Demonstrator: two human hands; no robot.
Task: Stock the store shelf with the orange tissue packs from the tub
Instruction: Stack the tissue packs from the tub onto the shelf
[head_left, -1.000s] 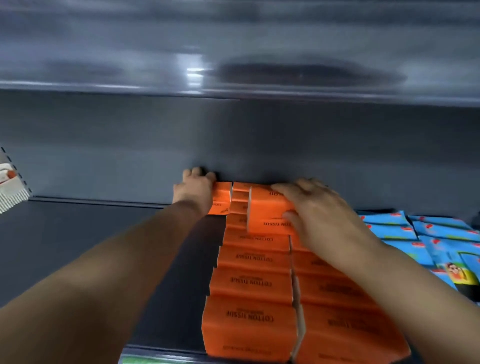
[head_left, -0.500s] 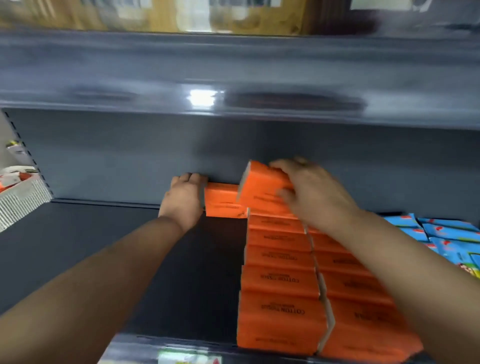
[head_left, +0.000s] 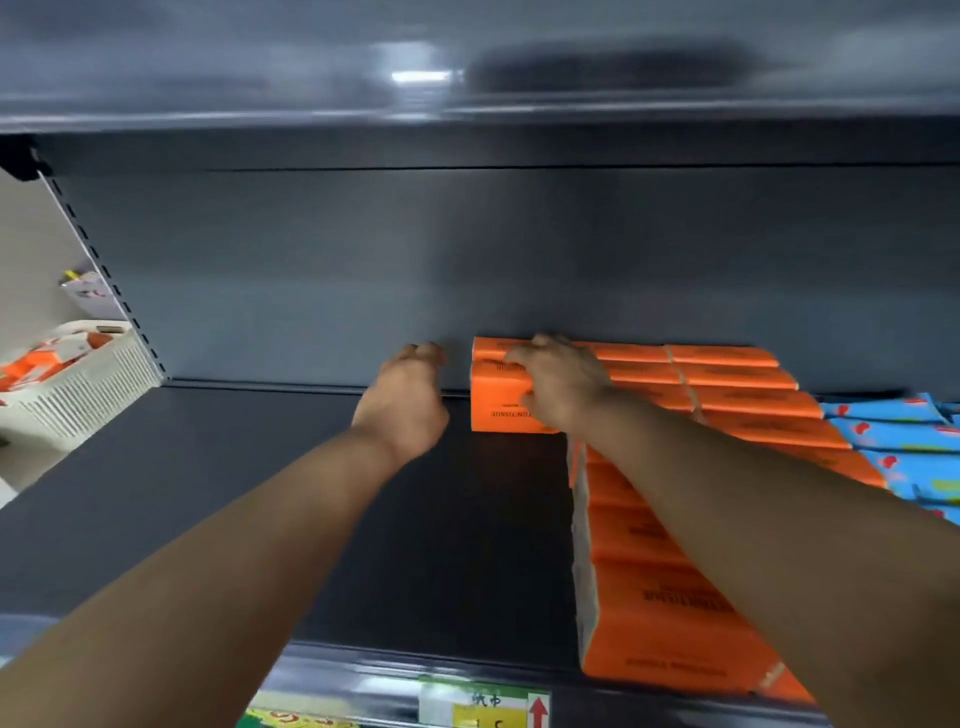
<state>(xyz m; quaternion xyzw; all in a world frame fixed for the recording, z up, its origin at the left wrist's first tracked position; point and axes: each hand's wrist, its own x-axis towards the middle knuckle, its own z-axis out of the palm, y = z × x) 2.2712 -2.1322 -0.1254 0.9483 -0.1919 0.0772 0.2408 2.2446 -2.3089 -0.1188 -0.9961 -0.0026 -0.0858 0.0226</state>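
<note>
Orange tissue packs (head_left: 727, 395) fill rows in the centre-right of the frame, and two more (head_left: 501, 395) sit at the back wall beside them, starting a new row; the right hand (head_left: 561, 387) clamps over these, probably to square them against the wall, while the left hand (head_left: 402, 405) hovers just beside them, loosely open and empty. Bare shelf (head_left: 234, 493) stretches leftward toward the white tub (head_left: 93, 384) at the left edge, leaving ample room.

Two bare forearms, no sleeves visible. The left hand (head_left: 402, 402) and right hand (head_left: 558, 387) wear no gloves, rings or watches.
</note>
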